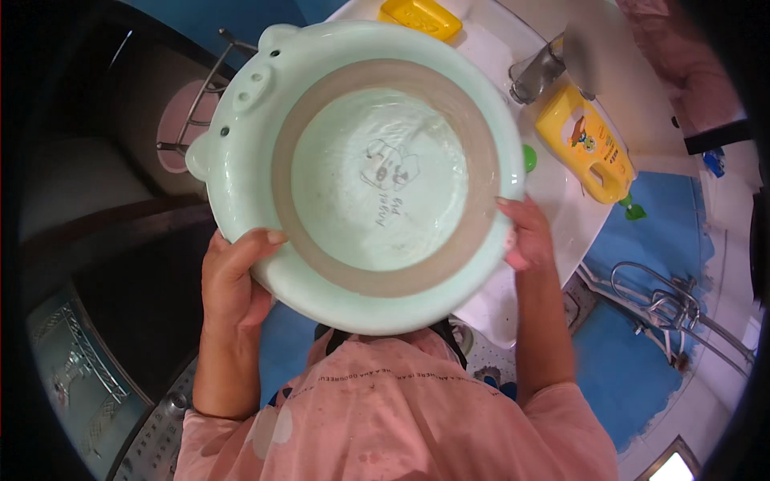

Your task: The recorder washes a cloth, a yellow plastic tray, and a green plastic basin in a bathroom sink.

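A pale green plastic washbasin (473,280) with a pig face moulded on its rim fills the middle of the head view. Water lies in it over a printed drawing on the bottom. My left hand (234,276) grips the rim at the lower left, thumb on top and fingers curled underneath. At the right side my right hand (527,234) holds the rim the same way, its fingers mostly hidden beneath. Partly behind the basin is a white sink (573,212), whose metal tap (539,74) stands to the right.
On the sink's right edge lies a yellow bottle (581,144) with a green cap. A yellow soap dish (421,18) sits at the back. Metal rack bars (196,120) stand on the left, and a shower mixer (670,305) is mounted at the right.
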